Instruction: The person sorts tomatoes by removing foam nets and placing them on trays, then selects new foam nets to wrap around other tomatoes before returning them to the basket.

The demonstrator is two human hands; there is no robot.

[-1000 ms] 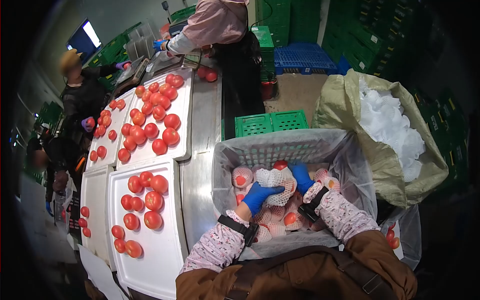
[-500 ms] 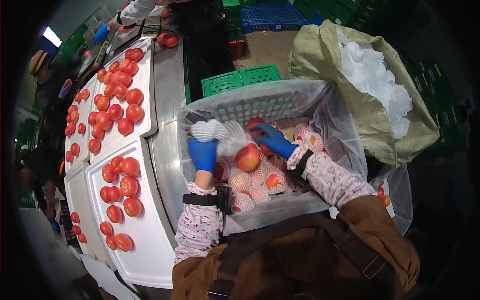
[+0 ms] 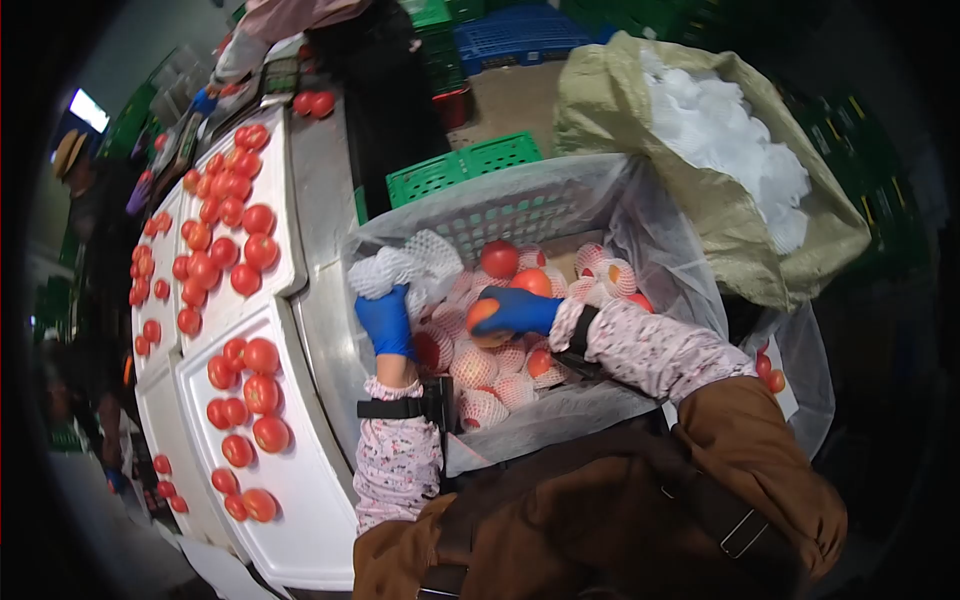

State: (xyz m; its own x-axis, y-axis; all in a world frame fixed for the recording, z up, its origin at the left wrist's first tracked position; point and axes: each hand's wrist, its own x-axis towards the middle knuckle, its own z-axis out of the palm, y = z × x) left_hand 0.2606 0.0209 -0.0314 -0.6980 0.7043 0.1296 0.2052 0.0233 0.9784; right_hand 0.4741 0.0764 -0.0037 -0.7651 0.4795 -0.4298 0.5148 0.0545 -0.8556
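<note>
Your gloves (image 3: 385, 322) are blue, your sleeves (image 3: 665, 350) pale pink with dark specks, the tomatoes (image 3: 500, 260) red, the foam nets (image 3: 385, 272) white.

Dim greyish wall (image 3: 150, 38), bright panel (image 3: 90, 110), steel table (image 3: 325, 185), tan floor (image 3: 515, 98), blue pallet (image 3: 520, 38), stacked green crates (image 3: 437, 55)

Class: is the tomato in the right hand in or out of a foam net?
Out: the tomato in the right hand shows bare, smooth skin where visible.

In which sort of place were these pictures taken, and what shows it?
Probably a produce packing room: tomatoes lie on white trays, others sit in foam nets inside a lined crate, and an open sack holds white netting.
</note>
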